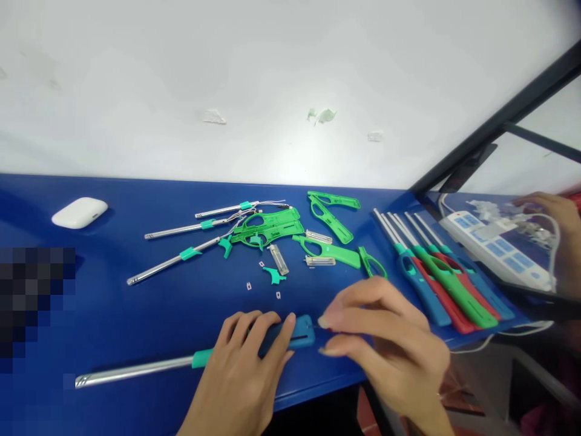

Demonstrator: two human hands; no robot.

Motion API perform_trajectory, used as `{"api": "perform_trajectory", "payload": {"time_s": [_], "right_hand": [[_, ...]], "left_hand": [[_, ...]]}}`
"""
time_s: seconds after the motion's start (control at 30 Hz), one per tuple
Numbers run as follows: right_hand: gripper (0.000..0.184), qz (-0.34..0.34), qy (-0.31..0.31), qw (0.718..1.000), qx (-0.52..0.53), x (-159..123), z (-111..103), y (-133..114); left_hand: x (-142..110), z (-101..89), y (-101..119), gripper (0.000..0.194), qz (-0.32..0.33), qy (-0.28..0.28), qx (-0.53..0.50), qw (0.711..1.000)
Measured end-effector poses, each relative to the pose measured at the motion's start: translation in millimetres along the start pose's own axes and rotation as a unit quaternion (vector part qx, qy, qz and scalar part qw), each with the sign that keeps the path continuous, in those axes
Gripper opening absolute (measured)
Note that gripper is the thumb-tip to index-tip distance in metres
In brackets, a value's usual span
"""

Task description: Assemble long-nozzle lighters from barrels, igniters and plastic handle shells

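A blue long-necked gas lighter [301, 333] lies along the table's front, its silver tube pointing left. My left hand [247, 357] is closed over its handle and presses it on the table, hiding the trigger part. At the handle's butt end, my right hand [381, 345] has its fingers bent in a loose pinch. A faint thin line shows by its index fingertip, too small to name. Beyond the hands lie green handle shells [272, 224], loose silver tubes with teal collars [170, 266], clear fuel tanks [278, 259], a teal trigger [274, 275] and tiny pink pieces [278, 295].
Several assembled lighters in blue, red and green [454, 284] lie at the right edge. A white power strip [499, 248] appears beyond, by a black-framed mirror-like panel [481, 109]. At the left sits a white earbud case [80, 213]. A white wall [254, 79] borders the blue table [113, 321].
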State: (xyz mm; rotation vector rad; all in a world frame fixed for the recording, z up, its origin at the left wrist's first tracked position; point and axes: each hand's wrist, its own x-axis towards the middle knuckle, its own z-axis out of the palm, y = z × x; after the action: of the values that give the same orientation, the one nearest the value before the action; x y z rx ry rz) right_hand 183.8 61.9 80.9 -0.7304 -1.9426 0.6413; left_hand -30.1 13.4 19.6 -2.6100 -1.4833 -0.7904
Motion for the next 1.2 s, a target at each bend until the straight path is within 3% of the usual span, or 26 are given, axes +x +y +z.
{"api": "perform_trajectory", "payload": {"time_s": [0.07, 0.17, 0.33, 0.4, 0.5, 0.67, 0.8, 0.93, 1.1, 1.2], "right_hand": [[0.040, -0.001, 0.000, 1.000, -0.029, -0.2, -1.7, -0.6], [0.040, 0.014, -0.053, 0.998, -0.030, -2.7, -2.9, -1.6], [0.048, -0.012, 0.031, 0.999, -0.029, -6.6, -2.2, -0.8], [0.042, -0.003, 0.014, 0.999, -0.045, -6.2, -3.2, -0.6], [0.049, 0.014, -0.038, 0.999, -0.020, -4.7, -4.8, -0.9], [0.045, -0.004, 0.022, 1.000, -0.012, -5.6, -3.1, -1.9], [0.058, 0.001, -0.036, 0.999, -0.012, -8.9, -0.8, -4.3], [0.055, -0.013, 0.037, 0.998, -0.054, -10.5, 1.0, -3.7], [0.049, 0.003, -0.001, 0.999, -0.038, -8.1, -0.6, 2.0], [0.047, -0.019, 0.073, 0.996, -0.044, -6.4, -0.3, 3.6]], "left_hand": [[0.1, 0.6, 0.0, 0.037, 0.002, -0.006, -0.002, 1.000], [-1.1, 2.2, 1.4, 0.035, -0.009, 0.001, -0.003, 1.000], [-2.2, 1.7, 3.7, 0.034, -0.013, 0.010, -0.015, 1.000], [-1.1, 0.9, 3.1, 0.036, -0.008, 0.010, -0.015, 1.000], [0.9, 0.6, 1.9, 0.036, -0.010, 0.007, -0.010, 1.000], [1.1, 0.9, 2.1, 0.037, -0.009, 0.005, -0.022, 1.000], [0.3, 0.9, 2.4, 0.035, -0.013, 0.007, -0.023, 1.000], [0.7, 0.9, 2.0, 0.036, -0.009, 0.010, -0.014, 1.000], [1.0, 1.9, 2.3, 0.037, -0.009, 0.002, -0.007, 1.000], [0.6, 2.2, 2.6, 0.037, -0.010, 0.004, -0.009, 1.000]]}}
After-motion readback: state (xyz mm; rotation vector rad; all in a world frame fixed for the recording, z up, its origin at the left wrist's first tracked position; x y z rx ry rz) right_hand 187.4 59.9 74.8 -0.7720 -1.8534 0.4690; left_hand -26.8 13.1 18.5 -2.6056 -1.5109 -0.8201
